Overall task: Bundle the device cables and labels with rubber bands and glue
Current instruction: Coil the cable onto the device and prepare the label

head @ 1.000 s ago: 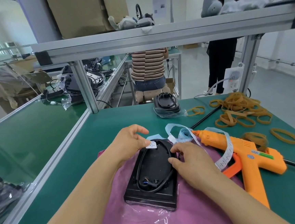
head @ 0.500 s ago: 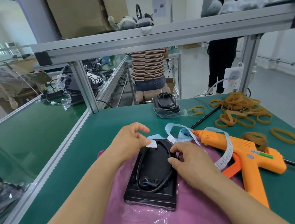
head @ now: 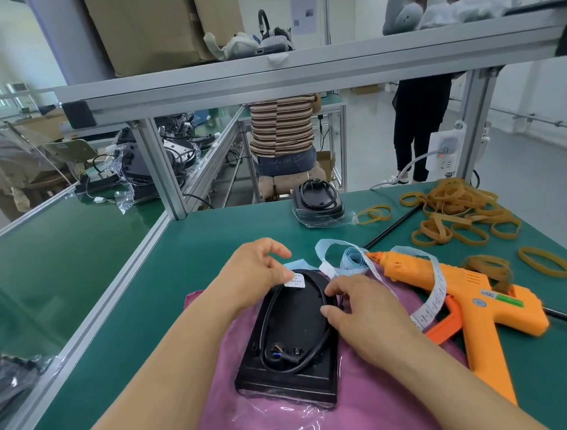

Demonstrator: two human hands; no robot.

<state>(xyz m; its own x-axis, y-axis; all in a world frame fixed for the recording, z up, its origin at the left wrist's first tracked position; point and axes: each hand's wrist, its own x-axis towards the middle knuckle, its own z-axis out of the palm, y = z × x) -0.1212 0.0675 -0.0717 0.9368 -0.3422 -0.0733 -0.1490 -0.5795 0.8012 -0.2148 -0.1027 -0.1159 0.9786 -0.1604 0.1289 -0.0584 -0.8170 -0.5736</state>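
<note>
The left hand point(head: 256, 275) pinches a small white label point(head: 295, 280) under its thumb tip, the index finger lifted and curled above it. The right hand point(head: 362, 307) closes its thumb and forefinger on the black cable point(head: 267, 319) where the loop runs along the 3 o'clock edge of the device point(head: 294, 351). The label sits at the device's 12 o'clock end, touching the cable loop, which already lies coiled flat on the device's back. The coiling looks done and the label is being placed. No rubber band goes round the device yet, and I see no glue on it (though a dab would be too small to spot). The device rests on a pink cloth point(head: 361, 413). The blue label strip point(head: 351, 258) curls just beyond the hands at 1 o'clock, and the orange glue gun point(head: 471, 304) lies untouched at 3 o'clock. The loose rubber bands point(head: 457, 213) are heaped well apart at 2 o'clock. A second device point(head: 318, 201), bagged, waits at 12 o'clock on the green table point(head: 176, 258).
</note>
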